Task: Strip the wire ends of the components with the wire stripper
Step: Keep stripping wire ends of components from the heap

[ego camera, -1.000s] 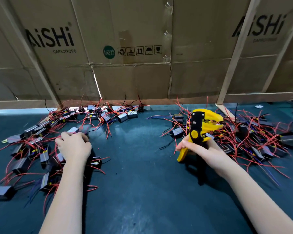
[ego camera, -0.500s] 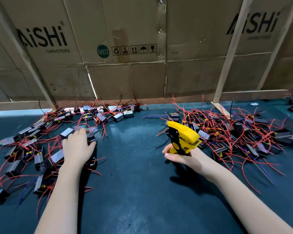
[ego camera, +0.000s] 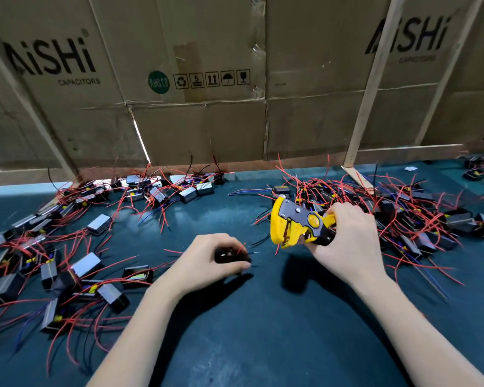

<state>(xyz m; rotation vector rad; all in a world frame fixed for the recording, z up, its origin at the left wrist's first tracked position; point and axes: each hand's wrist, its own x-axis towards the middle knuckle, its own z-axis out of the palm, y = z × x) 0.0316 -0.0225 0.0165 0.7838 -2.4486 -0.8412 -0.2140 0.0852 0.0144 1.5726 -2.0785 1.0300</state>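
Note:
My left hand (ego camera: 207, 261) is curled round a small black component (ego camera: 229, 256) near the middle of the dark green mat; its red and dark wire ends stick out to the right. My right hand (ego camera: 349, 241) grips the handles of the yellow and black wire stripper (ego camera: 294, 223), which lies tilted with its jaws pointing left and down. The jaws hang a short way right of the component's wire ends, not touching them.
A pile of black components with red and blue wires (ego camera: 62, 247) spreads over the left of the mat. A denser pile (ego camera: 403, 213) lies behind my right hand. A cardboard wall (ego camera: 207, 121) with wooden slats (ego camera: 372, 88) closes the far edge.
My left hand has left the left pile and come to the centre with a component in it. My right hand turned the stripper so that its jaws face left.

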